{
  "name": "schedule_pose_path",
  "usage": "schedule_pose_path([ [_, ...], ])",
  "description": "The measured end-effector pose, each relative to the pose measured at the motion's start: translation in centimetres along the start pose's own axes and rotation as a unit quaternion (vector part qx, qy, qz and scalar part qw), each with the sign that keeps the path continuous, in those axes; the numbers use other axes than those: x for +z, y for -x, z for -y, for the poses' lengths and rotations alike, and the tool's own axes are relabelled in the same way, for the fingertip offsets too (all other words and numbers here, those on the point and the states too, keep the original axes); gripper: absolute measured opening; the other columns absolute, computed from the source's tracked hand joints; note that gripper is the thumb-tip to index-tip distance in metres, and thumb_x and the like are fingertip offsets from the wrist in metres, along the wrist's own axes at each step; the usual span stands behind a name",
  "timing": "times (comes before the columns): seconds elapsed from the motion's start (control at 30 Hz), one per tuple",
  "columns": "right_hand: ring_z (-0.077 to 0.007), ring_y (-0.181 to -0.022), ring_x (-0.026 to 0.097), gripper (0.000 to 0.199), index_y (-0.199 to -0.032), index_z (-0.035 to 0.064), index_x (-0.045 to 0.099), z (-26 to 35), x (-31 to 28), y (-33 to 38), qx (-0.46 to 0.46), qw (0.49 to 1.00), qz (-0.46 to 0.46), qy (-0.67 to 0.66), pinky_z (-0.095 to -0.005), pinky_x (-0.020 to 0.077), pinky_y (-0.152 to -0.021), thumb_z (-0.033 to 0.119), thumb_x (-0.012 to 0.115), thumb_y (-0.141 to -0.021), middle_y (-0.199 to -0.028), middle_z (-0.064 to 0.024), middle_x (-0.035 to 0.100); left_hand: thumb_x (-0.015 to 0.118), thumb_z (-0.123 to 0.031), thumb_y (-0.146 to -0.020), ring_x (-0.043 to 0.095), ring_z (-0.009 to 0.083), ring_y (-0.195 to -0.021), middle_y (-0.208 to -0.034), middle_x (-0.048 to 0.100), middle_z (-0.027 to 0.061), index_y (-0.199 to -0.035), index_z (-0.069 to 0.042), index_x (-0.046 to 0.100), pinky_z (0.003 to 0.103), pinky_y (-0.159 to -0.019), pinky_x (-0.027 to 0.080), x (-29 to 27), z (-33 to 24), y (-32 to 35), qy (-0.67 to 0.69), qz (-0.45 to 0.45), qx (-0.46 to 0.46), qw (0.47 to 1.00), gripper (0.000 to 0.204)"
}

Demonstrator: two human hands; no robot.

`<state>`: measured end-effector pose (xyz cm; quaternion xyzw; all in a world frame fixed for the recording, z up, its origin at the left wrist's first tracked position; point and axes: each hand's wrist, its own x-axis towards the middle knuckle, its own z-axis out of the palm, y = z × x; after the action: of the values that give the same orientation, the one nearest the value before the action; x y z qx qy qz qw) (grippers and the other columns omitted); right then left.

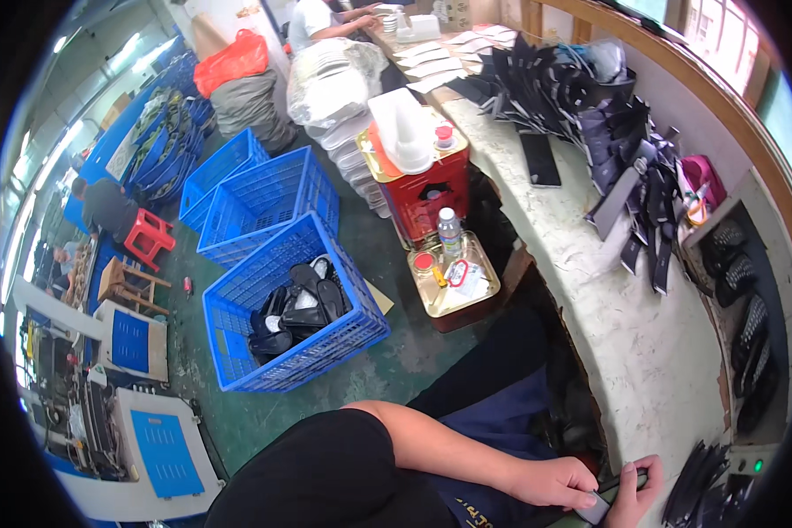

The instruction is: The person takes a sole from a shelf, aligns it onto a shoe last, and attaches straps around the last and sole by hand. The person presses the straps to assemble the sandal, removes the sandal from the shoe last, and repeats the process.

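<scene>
Workshop with green floor [400, 361] and a long, pale, scuffed workbench [634, 343], the landmark for all entries below.

Hands, at the near left edge of the workbench: your left hand [546, 482], thumb and fingers together, clamped on a small grey piece [595, 509]. Your right hand [627, 509], just beside it, fingers bent round a dark piece [640, 481]; whether grey and dark belong to one thing, you cannot tell from this view.

On the workbench, near end, right of your hands: one bundle of black strips [697, 484].

On the workbench, farther along: heaped black pieces [612, 141]; one flat black panel [539, 160]; one pink item [702, 179]; at the far end, rows of white pieces [431, 66] and a co-worker [312, 22] seen in part.

Right of the workbench: one rack [788, 352] holding dark shoes [751, 334].

Left of the workbench, close by: one red can [444, 194] with a white container [402, 132] on top; one gold-topped can [438, 305] bearing a clear bottle [450, 233], upright.

Left of the workbench, well apart: one blue crate [326, 356] of black shoes [301, 308]; two more blue crates [273, 189] behind it; one red stool [150, 236]
</scene>
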<state>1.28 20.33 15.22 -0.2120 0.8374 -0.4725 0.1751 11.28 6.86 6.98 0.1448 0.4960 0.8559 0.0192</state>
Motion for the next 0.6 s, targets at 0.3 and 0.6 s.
schedule_pose_path([
  [0.3,-0.013,-0.073,0.053,0.007,-0.091,0.0033,0.06,-2.3,-0.7,0.7,0.023,0.998,-0.037,-0.051,-0.025,0.044,-0.065,0.01,0.062,-0.092,-0.083,-0.0039,0.059,0.062,-0.031,-0.093,0.057,0.023,-0.053,-0.064,0.061,0.0155,-0.072,0.001,0.061,0.04,-0.052,0.042,0.7,-1.3,-1.2,-0.195,-0.017,0.053,0.979,0.038],
  [0.6,-0.0129,-0.069,0.056,0.012,-0.095,0.0029,0.065,-2.1,-1.5,-0.1,0.013,1.0,-0.016,0.013,-0.0271,0.0461,-0.063,0.014,0.067,-0.089,-0.078,-0.0035,0.062,0.062,-0.03,-0.093,0.057,0.0244,-0.057,-0.065,0.059,0.0176,-0.072,0.001,0.061,0.039,-0.056,0.043,0.9,-2.8,-0.8,-0.177,-0.055,0.028,0.982,0.038],
])
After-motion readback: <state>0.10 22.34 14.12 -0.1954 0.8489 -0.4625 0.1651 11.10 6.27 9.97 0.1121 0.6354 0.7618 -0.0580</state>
